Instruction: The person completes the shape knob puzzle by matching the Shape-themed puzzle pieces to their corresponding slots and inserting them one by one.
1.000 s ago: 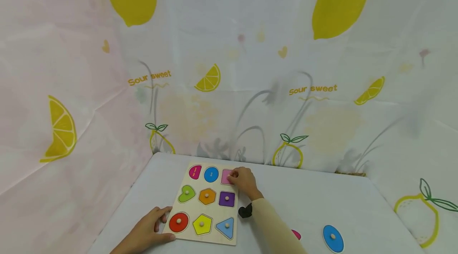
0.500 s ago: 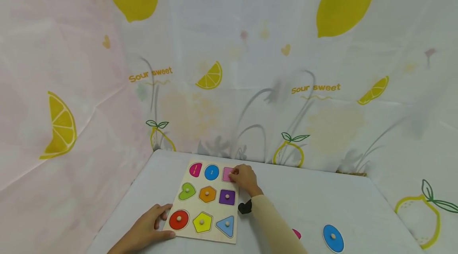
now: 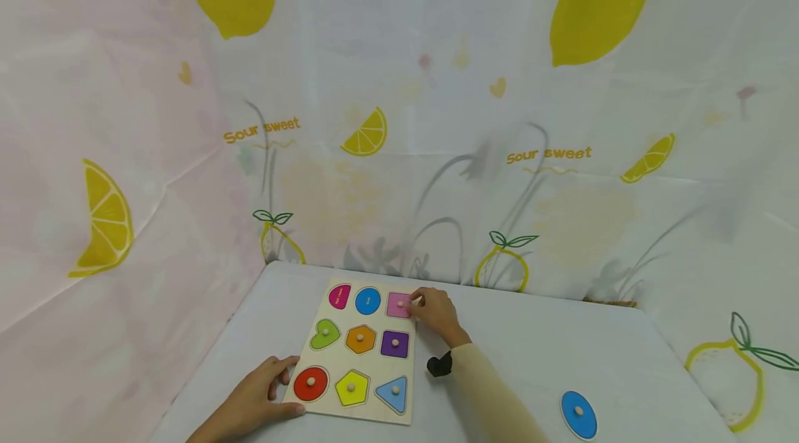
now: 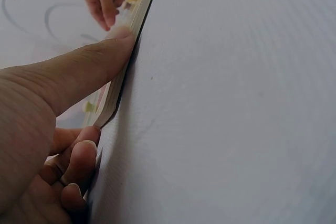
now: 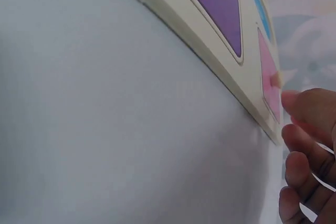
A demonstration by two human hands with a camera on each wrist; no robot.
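A pale wooden knob-puzzle board (image 3: pixel 379 365) lies flat on the white table. My left hand (image 3: pixel 257 393) holds its near-left corner, thumb along the front edge (image 4: pixel 131 43) and fingers at the left side. The pink square piece (image 3: pixel 396 303) sits in the board's far-right recess, its small knob (image 5: pixel 276 80) showing. Just right of that knob is my right hand (image 3: pixel 438 311), fingers loosely bent, with a small gap between fingertips and knob. The purple square (image 3: pixel 394 344) and the blue triangle (image 3: pixel 393 391) sit in the recesses nearer me.
A loose blue round piece (image 3: pixel 579 415) with a knob lies on the table to the right. The far-row half-round recess (image 3: pixel 339 297) and blue circle recess (image 3: pixel 367 301) show printed bottoms without knobs. A lemon-print cloth (image 3: pixel 437 186) hangs behind the table.
My right hand has let go of the pink square's knob and drawn slightly to the right. My left hand keeps its place on the board. A pink piece by the right sleeve is now hidden.
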